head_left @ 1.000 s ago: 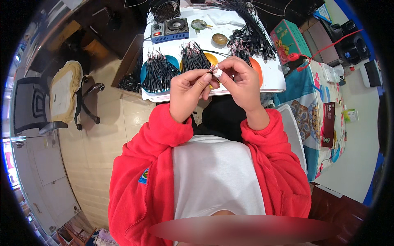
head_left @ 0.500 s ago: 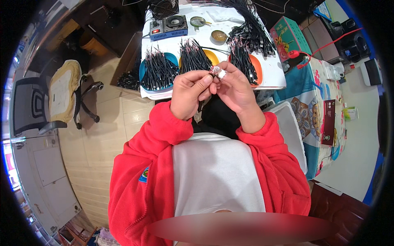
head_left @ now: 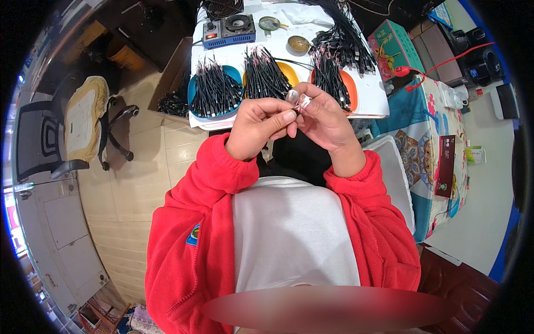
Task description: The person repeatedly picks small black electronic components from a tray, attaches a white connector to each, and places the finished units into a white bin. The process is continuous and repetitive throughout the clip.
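Observation:
My hands meet in front of the cable trays. My left hand (head_left: 260, 123) is closed, its thumb and forefinger pinching the thin wire end of a short black cable (head_left: 296, 110); most of that cable is hidden by my fingers. My right hand (head_left: 325, 117) is closed on the same wire end from the other side. White wrapping (head_left: 304, 102) and something silvery show at its thumb and forefinger; whether these are tape or finger covers I cannot make out. Just beyond lie bundles of black cables (head_left: 267, 75) with pinkish bare ends, on a blue tray (head_left: 232, 72), a yellow tray (head_left: 290, 71) and an orange tray (head_left: 350, 92).
On the white table (head_left: 272, 45) stand a blue-and-grey device (head_left: 228, 32) with a red switch, a small round dish (head_left: 268, 23) and a brown-filled dish (head_left: 298, 43). A cardboard box (head_left: 173, 83) of cables is at the left, near an office chair (head_left: 83, 122).
Both hands have shifted slightly. My left fingers have spread a little along the wire end, and the silvery piece at my right forefinger shows more clearly.

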`<act>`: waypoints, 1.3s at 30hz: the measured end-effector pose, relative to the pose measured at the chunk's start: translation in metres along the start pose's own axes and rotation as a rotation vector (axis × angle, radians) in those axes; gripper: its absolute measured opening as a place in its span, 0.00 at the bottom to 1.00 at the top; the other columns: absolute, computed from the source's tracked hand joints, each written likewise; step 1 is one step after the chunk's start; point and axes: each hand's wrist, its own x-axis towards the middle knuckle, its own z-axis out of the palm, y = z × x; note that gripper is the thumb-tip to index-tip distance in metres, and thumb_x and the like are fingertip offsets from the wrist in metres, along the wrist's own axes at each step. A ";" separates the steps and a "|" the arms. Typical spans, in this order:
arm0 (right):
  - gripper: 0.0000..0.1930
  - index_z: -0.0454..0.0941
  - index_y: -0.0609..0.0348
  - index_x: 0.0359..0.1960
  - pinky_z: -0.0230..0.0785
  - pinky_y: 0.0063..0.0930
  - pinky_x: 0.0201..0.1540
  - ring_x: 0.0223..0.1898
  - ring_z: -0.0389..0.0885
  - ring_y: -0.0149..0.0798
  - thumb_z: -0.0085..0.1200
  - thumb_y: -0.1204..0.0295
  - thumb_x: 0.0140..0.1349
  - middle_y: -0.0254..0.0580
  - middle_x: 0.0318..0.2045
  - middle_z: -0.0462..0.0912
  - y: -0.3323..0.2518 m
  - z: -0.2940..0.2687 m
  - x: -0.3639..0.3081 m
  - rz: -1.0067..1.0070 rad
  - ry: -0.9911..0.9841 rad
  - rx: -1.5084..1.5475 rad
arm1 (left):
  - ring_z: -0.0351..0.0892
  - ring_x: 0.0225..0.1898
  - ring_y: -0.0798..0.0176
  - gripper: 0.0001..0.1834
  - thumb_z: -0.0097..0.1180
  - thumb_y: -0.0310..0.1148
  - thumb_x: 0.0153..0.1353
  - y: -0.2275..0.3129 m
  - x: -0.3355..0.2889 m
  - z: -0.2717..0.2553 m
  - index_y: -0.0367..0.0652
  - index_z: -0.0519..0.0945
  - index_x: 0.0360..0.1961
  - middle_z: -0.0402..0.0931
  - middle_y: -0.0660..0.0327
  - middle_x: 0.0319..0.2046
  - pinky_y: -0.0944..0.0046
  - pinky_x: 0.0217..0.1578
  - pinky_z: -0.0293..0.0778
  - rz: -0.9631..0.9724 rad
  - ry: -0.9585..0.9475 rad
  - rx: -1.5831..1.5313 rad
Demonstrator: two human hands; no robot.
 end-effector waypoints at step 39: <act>0.06 0.75 0.63 0.37 0.65 0.23 0.29 0.27 0.74 0.27 0.49 0.73 0.64 0.35 0.23 0.77 -0.040 -0.005 -0.028 -0.172 0.593 -1.343 | 0.64 0.19 0.78 0.08 0.55 0.26 0.61 0.014 -0.018 -0.018 0.30 0.80 0.31 0.72 0.66 0.18 0.77 0.20 0.59 -0.228 0.099 0.165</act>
